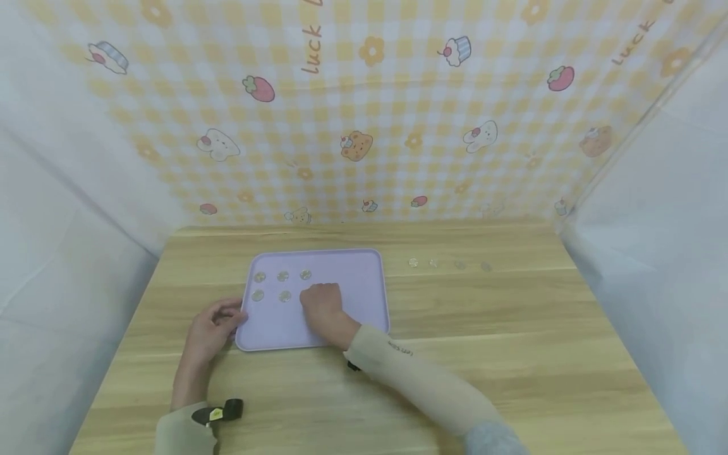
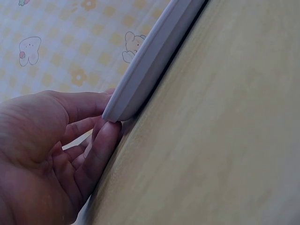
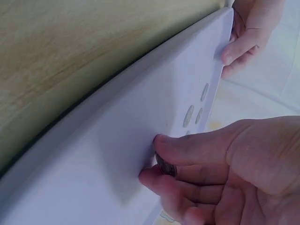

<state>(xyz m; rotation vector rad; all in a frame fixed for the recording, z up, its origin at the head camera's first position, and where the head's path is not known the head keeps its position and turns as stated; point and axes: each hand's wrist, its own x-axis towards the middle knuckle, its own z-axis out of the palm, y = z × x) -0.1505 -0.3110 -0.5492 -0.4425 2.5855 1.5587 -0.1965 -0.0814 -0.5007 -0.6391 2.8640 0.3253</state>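
Note:
A shallow lilac tray (image 1: 359,278) lies on the wooden table. Several silver coins (image 1: 282,276) sit on its left half, three in the back row and two in front of them. My left hand (image 1: 209,332) grips the tray's left edge, the thumb over the rim, as the left wrist view shows from the side. Over the middle of the tray, my right hand (image 1: 323,309) pinches a coin (image 3: 166,166) between thumb and fingertips, close to the tray's surface. From above, the back of the right hand hides that coin.
Behind and right of the tray, several more coins (image 1: 433,263) lie in a row on the table (image 1: 483,354). A yellow checked cloth (image 1: 392,170) hangs at the table's back edge, and white sheets (image 1: 643,208) hang on both sides.

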